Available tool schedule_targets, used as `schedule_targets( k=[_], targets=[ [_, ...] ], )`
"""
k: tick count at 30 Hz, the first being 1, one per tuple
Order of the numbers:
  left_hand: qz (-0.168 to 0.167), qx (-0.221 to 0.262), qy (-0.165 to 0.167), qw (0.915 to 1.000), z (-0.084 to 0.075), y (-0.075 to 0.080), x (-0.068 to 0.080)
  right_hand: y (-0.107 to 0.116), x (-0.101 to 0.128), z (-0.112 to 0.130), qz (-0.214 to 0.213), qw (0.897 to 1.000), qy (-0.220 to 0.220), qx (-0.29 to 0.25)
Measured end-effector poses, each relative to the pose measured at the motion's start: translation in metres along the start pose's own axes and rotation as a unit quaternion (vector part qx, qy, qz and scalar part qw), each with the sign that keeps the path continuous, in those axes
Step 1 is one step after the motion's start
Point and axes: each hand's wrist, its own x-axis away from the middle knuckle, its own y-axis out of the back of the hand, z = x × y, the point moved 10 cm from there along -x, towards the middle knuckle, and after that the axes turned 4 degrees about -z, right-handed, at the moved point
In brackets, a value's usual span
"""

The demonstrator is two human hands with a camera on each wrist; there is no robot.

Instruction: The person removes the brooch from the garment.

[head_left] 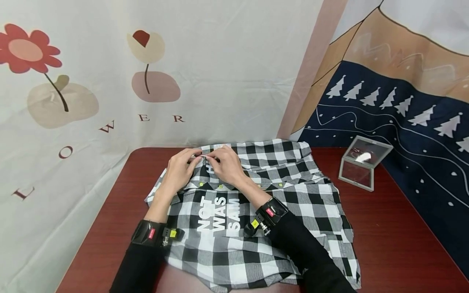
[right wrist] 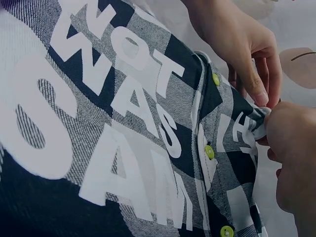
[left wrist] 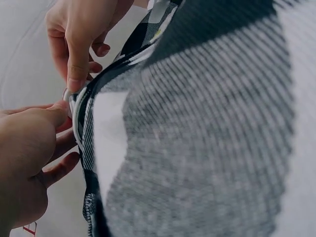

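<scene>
A black-and-white checked shirt (head_left: 286, 228) with yellow-green buttons and white lettering lies spread over the table. Near its far left part, my left hand (head_left: 179, 170) and right hand (head_left: 228, 165) meet, thumbs and fingertips almost touching. Between them they pinch a small whitish edge of the shirt's cloth. The left wrist view has my left hand (left wrist: 29, 158) at lower left and my right hand (left wrist: 86, 34) above it, both at the shirt's rim (left wrist: 81, 118). In the right wrist view, fingers partly hide the pinched cloth (right wrist: 258, 129).
A reddish-brown table (head_left: 395, 244) is under the shirt. At right lies an opened, clear-lidded pale case (head_left: 355, 173). A printed white curtain (head_left: 227, 73) hangs behind, and a dark blue cloth with trees (head_left: 366, 118) hangs at right.
</scene>
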Motion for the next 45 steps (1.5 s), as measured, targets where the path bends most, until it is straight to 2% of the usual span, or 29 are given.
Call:
schedule_targets(
  k=[4, 12, 16, 22, 30, 37, 45],
  targets=[
    [0.003, 0.014, 0.011, 0.9998, 0.005, -0.002, 0.000, -0.001, 0.002, -0.005, -0.006, 0.999, -0.023, -0.029],
    [-0.001, 0.053, 0.031, 0.9981, 0.015, -0.005, 0.002, -0.001, 0.004, -0.013, -0.026, 0.996, -0.044, -0.073],
    [-0.002, 0.063, 0.037, 0.9974, 0.017, -0.006, 0.001, -0.002, 0.004, -0.021, -0.030, 0.990, -0.081, -0.109],
    [-0.005, 0.065, 0.043, 0.9970, 0.018, -0.007, 0.001, -0.008, 0.008, -0.034, -0.016, 0.974, -0.151, -0.170],
    [-0.014, 0.067, 0.054, 0.9962, 0.024, -0.009, 0.002, -0.014, 0.012, -0.046, -0.018, 0.946, -0.213, -0.242],
    [-0.015, 0.082, 0.074, 0.9937, 0.027, -0.010, 0.003, -0.014, 0.012, -0.048, -0.024, 0.938, -0.220, -0.266],
    [-0.015, 0.097, 0.101, 0.9900, 0.031, -0.009, 0.004, -0.014, 0.012, -0.047, -0.016, 0.938, -0.220, -0.269]
  ],
)
